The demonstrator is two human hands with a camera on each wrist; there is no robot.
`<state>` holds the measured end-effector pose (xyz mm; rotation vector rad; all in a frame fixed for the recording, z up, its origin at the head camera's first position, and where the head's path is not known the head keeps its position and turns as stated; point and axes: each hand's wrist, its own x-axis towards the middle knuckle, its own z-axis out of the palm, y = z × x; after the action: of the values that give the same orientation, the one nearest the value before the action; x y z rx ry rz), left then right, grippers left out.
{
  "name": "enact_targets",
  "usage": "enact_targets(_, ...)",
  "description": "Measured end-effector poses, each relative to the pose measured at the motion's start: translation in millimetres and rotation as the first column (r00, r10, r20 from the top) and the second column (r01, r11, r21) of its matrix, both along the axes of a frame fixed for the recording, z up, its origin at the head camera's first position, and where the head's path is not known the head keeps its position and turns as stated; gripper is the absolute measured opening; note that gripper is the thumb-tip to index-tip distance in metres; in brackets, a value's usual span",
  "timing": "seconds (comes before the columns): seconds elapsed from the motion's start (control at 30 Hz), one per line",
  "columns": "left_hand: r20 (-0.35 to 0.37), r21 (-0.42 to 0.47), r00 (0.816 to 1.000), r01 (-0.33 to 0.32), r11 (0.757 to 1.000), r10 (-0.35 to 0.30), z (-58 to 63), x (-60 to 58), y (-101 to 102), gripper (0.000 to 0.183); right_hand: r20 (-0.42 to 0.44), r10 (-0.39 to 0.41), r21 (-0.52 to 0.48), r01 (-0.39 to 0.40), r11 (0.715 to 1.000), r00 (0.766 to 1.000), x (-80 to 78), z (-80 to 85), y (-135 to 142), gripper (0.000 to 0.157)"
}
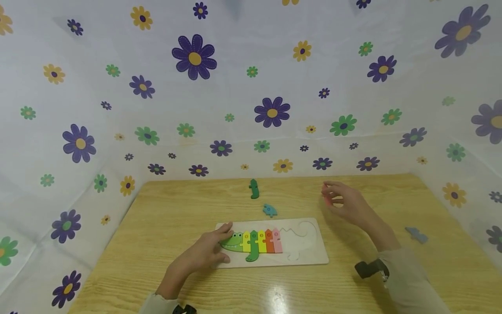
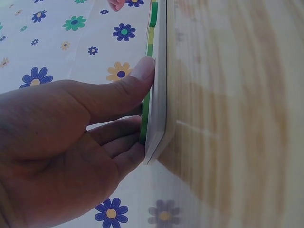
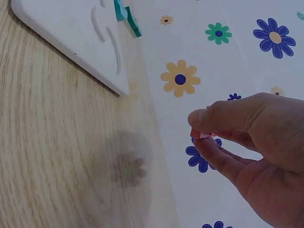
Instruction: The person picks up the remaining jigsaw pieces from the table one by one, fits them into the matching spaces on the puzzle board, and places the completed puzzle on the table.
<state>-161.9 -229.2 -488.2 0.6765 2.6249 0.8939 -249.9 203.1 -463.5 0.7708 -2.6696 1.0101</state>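
A wooden crocodile puzzle board [image 1: 306, 257] lies flat on the table. Its green head piece [image 1: 233, 243] and several coloured, numbered body pieces [image 1: 262, 240] fill the left half; the right half shows bare outlines. My left hand [image 1: 205, 248] rests at the board's left end, thumb and fingers spread around the crocodile's snout. In the left wrist view the thumb [image 2: 142, 69] touches the side of the board. Above the table, beyond the board's right end, my right hand [image 1: 349, 204] pinches a pinkish-red puzzle piece [image 3: 202, 134] between thumb and fingers, which hide most of it.
Behind the board lie a dark green leg-shaped piece [image 1: 254, 189] and a blue piece [image 1: 269, 210]. A grey-blue piece [image 1: 416, 234] lies far right, beyond the right forearm. Flower-printed cloth [image 1: 235, 87] stands around the table's back and sides.
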Motion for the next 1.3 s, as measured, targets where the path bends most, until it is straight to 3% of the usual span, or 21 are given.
enact_targets(0.57, -0.01, -0.003, 1.0, 0.011, 1.0, -0.011, 2.1, 0.0, 2, 0.07, -0.058, -0.018, -0.027, 0.016, 1.0, 0.998, 15.6, 5.2, 9, 0.039)
enact_targets(1.3, -0.003, -0.006, 1.0, -0.004, 1.0, 0.004, 1.2, 0.8, 2, 0.07, -0.157, 0.026, -0.041, -0.033, 0.999, 0.987, 33.8, 20.4, 10, 0.044)
